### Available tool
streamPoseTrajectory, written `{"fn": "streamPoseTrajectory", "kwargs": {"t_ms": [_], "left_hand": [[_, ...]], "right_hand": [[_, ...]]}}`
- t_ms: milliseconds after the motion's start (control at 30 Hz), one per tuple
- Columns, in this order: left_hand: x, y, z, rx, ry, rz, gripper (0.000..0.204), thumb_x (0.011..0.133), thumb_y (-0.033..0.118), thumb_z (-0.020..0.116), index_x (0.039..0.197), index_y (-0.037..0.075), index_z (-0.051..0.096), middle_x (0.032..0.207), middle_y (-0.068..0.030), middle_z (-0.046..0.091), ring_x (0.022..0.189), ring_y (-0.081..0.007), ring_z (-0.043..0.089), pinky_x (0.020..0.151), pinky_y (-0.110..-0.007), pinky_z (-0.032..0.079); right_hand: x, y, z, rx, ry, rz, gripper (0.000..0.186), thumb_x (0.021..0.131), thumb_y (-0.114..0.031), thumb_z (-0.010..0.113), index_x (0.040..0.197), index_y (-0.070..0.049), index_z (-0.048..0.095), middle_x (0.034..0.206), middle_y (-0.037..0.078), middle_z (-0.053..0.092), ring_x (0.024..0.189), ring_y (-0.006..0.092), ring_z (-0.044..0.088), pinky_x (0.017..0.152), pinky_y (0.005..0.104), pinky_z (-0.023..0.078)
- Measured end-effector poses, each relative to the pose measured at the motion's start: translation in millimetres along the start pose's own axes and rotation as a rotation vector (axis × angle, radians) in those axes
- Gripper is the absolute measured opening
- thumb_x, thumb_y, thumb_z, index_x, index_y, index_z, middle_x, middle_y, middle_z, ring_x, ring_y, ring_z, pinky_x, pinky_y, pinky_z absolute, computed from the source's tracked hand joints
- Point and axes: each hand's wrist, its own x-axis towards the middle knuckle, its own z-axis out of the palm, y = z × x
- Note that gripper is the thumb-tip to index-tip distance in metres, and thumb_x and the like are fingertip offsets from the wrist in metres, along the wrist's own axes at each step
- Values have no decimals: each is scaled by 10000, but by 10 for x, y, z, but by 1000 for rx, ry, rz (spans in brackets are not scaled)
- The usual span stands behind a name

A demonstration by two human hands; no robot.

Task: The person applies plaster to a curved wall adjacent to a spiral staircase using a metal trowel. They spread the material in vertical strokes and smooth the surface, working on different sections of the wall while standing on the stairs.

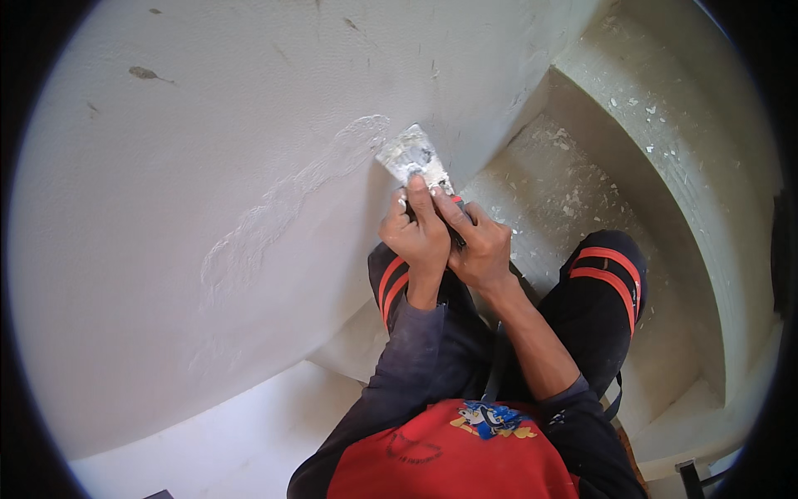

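- The wall is the largest thing, pale and spreading from 7 round to 12 o'clock; it looks like the surface being worked.
- The steps curve along the side from 1 to 4 o'clock, dusty and strewn with flakes.
- The person's knees, in dark trousers with red bands, stand bent either side of the hands, one just below centre, the other toward 3 o'clock.
- A red shirt fills 6 o'clock.
- A rough pale streak runs over the wall from 9 up to nearly 12 o'clock, its upper end beside the blade. Filling or smoothing this stretch seems the step in hand.
- The right hand, just right of centre, is wrapped round the scraper's handle, a finger stretched toward the blade.
- The left hand, near centre, has its thumb laid on the blade's base. Its other fingers are curled and partly hidden, so whether they grip too I cannot tell.
- The scraper points to 12 o'clock, blade smeared with white paste; contact with the wall is unclear. Probably the thumb is tidying the paste; the next move seems to call for a flat, evenly pressed blade along the streak.
- White flakes lie scattered toward 2 o'clock.
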Motion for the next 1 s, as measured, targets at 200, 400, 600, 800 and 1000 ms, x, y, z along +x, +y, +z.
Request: {"fn": "streamPoseTrajectory", "kwargs": {"t_ms": [200, 400, 600, 800, 1000], "left_hand": [[24, 141, 61, -17, 47, -33, 347, 948, 223, 542, 731, -41, 601, 601, -82, 645, 505, -118, 586, 465, -261, 437], [29, 89, 112, 27, 44, -39, 367, 954, 243, 533, 718, -29, 607, 592, -69, 635, 503, -106, 556, 464, -268, 416], [63, 148, 137, 63, 81, -29, 353, 942, 230, 551, 709, -28, 608, 564, -48, 603, 493, -85, 502, 456, -274, 387], [75, 189, 10, 259, 60, 52, 359, 932, 216, 566, 676, -33, 598, 565, -53, 594, 503, -88, 518, 447, -253, 405], [158, 233, -39, 356, 30, 94, 355, 925, 228, 579, 682, -30, 614, 536, -17, 565, 491, -54, 451, 436, -247, 348]], "right_hand": [[19, -14, -28, -19, -30, -8, 617, 659, -152, 710, 1251, -281, 587, 613, 16, 431, 448, 166, 498, 397, 314, 400], [64, -28, -118, -29, -54, 24, 606, 668, -173, 715, 1250, -278, 587, 619, 20, 445, 451, 168, 513, 396, 310, 404], [84, -35, -144, 6, -43, 23, 594, 677, -187, 714, 1252, -261, 586, 621, 32, 466, 456, 179, 523, 400, 316, 409], [26, -42, 76, 166, -11, 75, 595, 667, -194, 725, 1246, -238, 593, 632, 51, 476, 467, 220, 524, 409, 330, 417], [21, -170, 24, 122, -53, 132, 614, 669, -178, 726, 1264, -230, 580, 660, 67, 481, 474, 236, 518, 424, 342, 427]]}}
